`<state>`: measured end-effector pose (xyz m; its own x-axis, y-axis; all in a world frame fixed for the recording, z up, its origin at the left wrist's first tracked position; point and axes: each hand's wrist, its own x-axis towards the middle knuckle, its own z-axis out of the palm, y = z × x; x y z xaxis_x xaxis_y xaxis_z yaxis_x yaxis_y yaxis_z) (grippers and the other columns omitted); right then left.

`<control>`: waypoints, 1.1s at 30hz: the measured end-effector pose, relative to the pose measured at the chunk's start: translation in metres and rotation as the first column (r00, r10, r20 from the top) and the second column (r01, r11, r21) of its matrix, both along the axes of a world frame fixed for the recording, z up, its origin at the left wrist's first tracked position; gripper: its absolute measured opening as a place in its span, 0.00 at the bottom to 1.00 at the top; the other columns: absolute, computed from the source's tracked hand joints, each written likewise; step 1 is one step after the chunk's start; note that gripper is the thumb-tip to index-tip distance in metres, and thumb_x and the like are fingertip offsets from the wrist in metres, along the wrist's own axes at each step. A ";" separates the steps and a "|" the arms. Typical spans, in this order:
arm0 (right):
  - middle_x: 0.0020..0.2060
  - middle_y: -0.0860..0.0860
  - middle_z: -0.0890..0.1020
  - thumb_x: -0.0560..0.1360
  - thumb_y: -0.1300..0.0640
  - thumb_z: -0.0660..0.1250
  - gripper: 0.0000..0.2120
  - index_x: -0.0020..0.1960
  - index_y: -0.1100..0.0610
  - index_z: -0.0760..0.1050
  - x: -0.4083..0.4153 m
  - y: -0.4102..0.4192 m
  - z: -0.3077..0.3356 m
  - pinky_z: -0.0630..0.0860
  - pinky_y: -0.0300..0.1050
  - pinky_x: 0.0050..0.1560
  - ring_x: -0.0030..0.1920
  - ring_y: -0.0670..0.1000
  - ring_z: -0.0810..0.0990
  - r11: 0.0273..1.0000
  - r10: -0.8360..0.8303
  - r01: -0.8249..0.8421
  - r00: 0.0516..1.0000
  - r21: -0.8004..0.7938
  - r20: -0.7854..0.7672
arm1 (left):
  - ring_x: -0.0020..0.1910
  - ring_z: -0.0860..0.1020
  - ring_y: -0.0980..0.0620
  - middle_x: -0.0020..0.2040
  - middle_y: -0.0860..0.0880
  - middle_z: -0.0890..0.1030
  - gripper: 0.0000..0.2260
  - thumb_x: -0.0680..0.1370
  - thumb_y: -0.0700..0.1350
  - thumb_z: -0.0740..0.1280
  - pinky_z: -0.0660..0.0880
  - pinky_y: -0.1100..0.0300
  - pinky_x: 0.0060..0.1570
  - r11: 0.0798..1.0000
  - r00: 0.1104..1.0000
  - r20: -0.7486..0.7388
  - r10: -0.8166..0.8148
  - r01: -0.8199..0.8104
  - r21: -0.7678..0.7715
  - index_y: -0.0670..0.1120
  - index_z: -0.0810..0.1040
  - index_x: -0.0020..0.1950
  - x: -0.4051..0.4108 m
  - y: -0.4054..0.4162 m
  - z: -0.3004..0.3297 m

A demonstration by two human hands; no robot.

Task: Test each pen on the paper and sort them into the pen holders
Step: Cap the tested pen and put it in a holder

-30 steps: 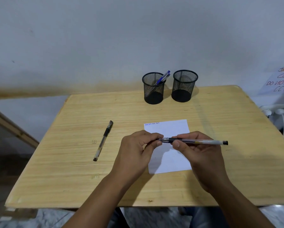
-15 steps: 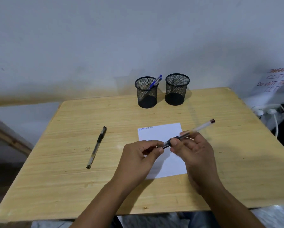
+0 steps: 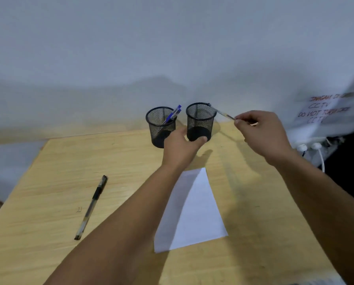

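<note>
Two black mesh pen holders stand at the table's far edge. The left holder [image 3: 160, 126] contains blue pens [image 3: 173, 115]. My left hand [image 3: 181, 148] grips the base of the right holder [image 3: 200, 120]. My right hand [image 3: 261, 133] pinches a clear pen [image 3: 221, 112] whose black end touches the right holder's rim. A white paper [image 3: 194, 212] lies in the middle of the table, partly covered by my left forearm. Another clear pen with a black cap [image 3: 91, 206] lies on the table to the left.
The wooden table [image 3: 48, 182] stands against a white wall. A handwritten paper notice [image 3: 324, 112] hangs at the right, with white plugs and cables [image 3: 309, 148] below it beside the table's right edge.
Both hands have moved from above the paper to the far holders. My left hand let go of the pen and took the right holder. My right hand carried the pen to its rim.
</note>
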<state>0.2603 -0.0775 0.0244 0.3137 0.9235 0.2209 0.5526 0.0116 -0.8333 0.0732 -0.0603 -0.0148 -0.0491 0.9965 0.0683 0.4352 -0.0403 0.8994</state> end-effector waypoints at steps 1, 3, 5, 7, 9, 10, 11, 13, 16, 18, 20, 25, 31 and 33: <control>0.43 0.47 0.84 0.76 0.55 0.67 0.07 0.49 0.52 0.84 0.003 0.010 0.005 0.77 0.46 0.48 0.45 0.49 0.81 1.000 0.017 -0.016 0.992 -0.007 0.122 | 0.56 0.78 0.49 0.54 0.47 0.82 0.17 0.71 0.51 0.76 0.70 0.61 0.49 1.000 1.000 -0.028 0.014 -0.014 -0.013 0.45 0.78 0.54 0.005 0.010 -0.001; 0.47 0.51 0.84 0.77 0.55 0.66 0.08 0.51 0.53 0.84 0.006 0.031 0.014 0.72 0.43 0.47 0.49 0.52 0.80 0.998 0.070 -0.062 0.939 -0.033 0.336 | 0.53 0.78 0.48 0.51 0.48 0.80 0.19 0.69 0.54 0.77 0.68 0.61 0.45 0.999 0.995 -0.093 0.048 -0.050 -0.019 0.45 0.74 0.50 0.015 0.027 -0.004; 0.48 0.53 0.84 0.77 0.56 0.67 0.08 0.52 0.55 0.84 0.006 0.051 0.021 0.71 0.43 0.47 0.50 0.53 0.80 0.989 0.149 -0.125 0.874 -0.081 0.463 | 0.53 0.77 0.46 0.51 0.46 0.80 0.23 0.67 0.55 0.78 0.67 0.60 0.44 0.996 0.989 -0.127 0.081 -0.083 -0.013 0.44 0.72 0.50 0.022 0.040 -0.007; 0.49 0.55 0.84 0.76 0.56 0.70 0.08 0.53 0.57 0.83 0.005 0.066 0.027 0.72 0.43 0.49 0.51 0.55 0.80 0.976 0.216 -0.182 0.827 -0.116 0.519 | 0.56 0.76 0.45 0.54 0.44 0.80 0.28 0.65 0.54 0.79 0.70 0.59 0.47 0.995 0.985 -0.145 0.099 -0.101 -0.010 0.42 0.72 0.56 0.027 0.048 -0.011; 0.50 0.56 0.84 0.74 0.56 0.73 0.10 0.54 0.58 0.83 0.002 0.078 0.030 0.72 0.42 0.50 0.52 0.55 0.81 0.971 0.238 -0.210 0.820 -0.113 0.521 | 0.60 0.76 0.45 0.57 0.44 0.80 0.31 0.65 0.54 0.79 0.72 0.58 0.53 0.994 0.984 -0.146 0.106 -0.107 0.000 0.42 0.73 0.61 0.030 0.055 -0.014; 0.51 0.56 0.84 0.73 0.56 0.74 0.11 0.54 0.58 0.83 0.001 0.083 0.031 0.72 0.41 0.49 0.52 0.55 0.81 0.971 0.239 -0.217 0.821 -0.104 0.519 | 0.59 0.77 0.45 0.56 0.45 0.81 0.29 0.65 0.54 0.79 0.73 0.58 0.54 0.994 0.984 -0.137 0.112 -0.111 0.013 0.43 0.74 0.60 0.030 0.058 -0.015; 0.50 0.56 0.84 0.73 0.56 0.75 0.12 0.54 0.58 0.83 0.000 0.087 0.031 0.72 0.41 0.49 0.52 0.55 0.81 0.971 0.237 -0.221 0.822 -0.093 0.518 | 0.58 0.78 0.46 0.55 0.46 0.82 0.27 0.65 0.53 0.79 0.74 0.58 0.54 0.993 0.986 -0.121 0.118 -0.116 0.027 0.44 0.76 0.58 0.031 0.060 -0.017; 0.50 0.56 0.84 0.71 0.55 0.76 0.13 0.54 0.58 0.82 -0.002 0.092 0.029 0.72 0.41 0.49 0.51 0.54 0.81 0.971 0.236 -0.226 0.827 -0.083 0.511 | 0.56 0.79 0.47 0.53 0.48 0.83 0.23 0.66 0.53 0.79 0.74 0.59 0.53 0.991 0.987 -0.096 0.130 -0.126 0.048 0.45 0.79 0.56 0.031 0.063 -0.019; 0.50 0.55 0.84 0.70 0.52 0.77 0.18 0.57 0.57 0.81 -0.003 0.094 0.025 0.75 0.44 0.52 0.54 0.55 0.80 0.973 0.225 -0.219 0.844 -0.070 0.487 | 0.56 0.79 0.47 0.53 0.47 0.83 0.23 0.66 0.53 0.79 0.73 0.60 0.52 0.991 0.986 -0.108 0.130 -0.125 0.056 0.44 0.79 0.56 0.032 0.064 -0.020; 0.50 0.53 0.84 0.69 0.47 0.77 0.24 0.61 0.54 0.78 0.001 0.092 0.021 0.78 0.48 0.53 0.53 0.54 0.81 0.980 0.199 -0.189 0.888 -0.065 0.415 | 0.55 0.79 0.47 0.53 0.48 0.83 0.23 0.67 0.53 0.78 0.72 0.61 0.50 0.992 0.985 -0.122 0.121 -0.116 0.054 0.44 0.79 0.56 0.031 0.061 -0.018; 0.49 0.49 0.83 0.67 0.42 0.77 0.27 0.62 0.51 0.77 0.005 0.083 0.016 0.80 0.51 0.51 0.51 0.55 0.82 0.989 0.147 -0.139 0.939 -0.048 0.310 | 0.53 0.79 0.48 0.51 0.49 0.82 0.21 0.67 0.52 0.78 0.72 0.61 0.48 0.994 0.985 -0.133 0.108 -0.103 0.040 0.44 0.79 0.55 0.027 0.056 -0.017; 0.44 0.43 0.84 0.72 0.43 0.71 0.17 0.57 0.46 0.76 0.002 0.045 -0.006 0.81 0.54 0.51 0.47 0.54 0.84 0.998 0.043 -0.048 0.989 0.036 0.143 | 0.55 0.79 0.50 0.51 0.51 0.81 0.15 0.72 0.47 0.74 0.68 0.65 0.42 0.999 0.986 -0.162 0.047 -0.049 -0.003 0.46 0.79 0.57 0.008 0.020 -0.017; 0.41 0.43 0.83 0.74 0.56 0.70 0.05 0.49 0.48 0.80 -0.042 0.005 -0.033 0.76 0.37 0.43 0.36 0.43 0.80 0.986 0.165 -0.163 0.983 -0.029 0.081 | 0.63 0.76 0.54 0.65 0.52 0.79 0.21 0.76 0.49 0.72 0.70 0.64 0.58 0.999 0.974 -0.220 0.050 -0.046 0.021 0.48 0.76 0.68 -0.051 -0.044 -0.020; 0.40 0.42 0.82 0.74 0.57 0.70 0.05 0.48 0.48 0.81 -0.067 -0.004 -0.039 0.75 0.36 0.42 0.37 0.44 0.81 0.969 0.244 -0.241 0.968 -0.048 0.061 | 0.62 0.76 0.56 0.64 0.54 0.79 0.19 0.76 0.50 0.71 0.71 0.64 0.58 0.997 0.969 -0.237 0.076 -0.070 0.033 0.49 0.77 0.67 -0.081 -0.066 -0.019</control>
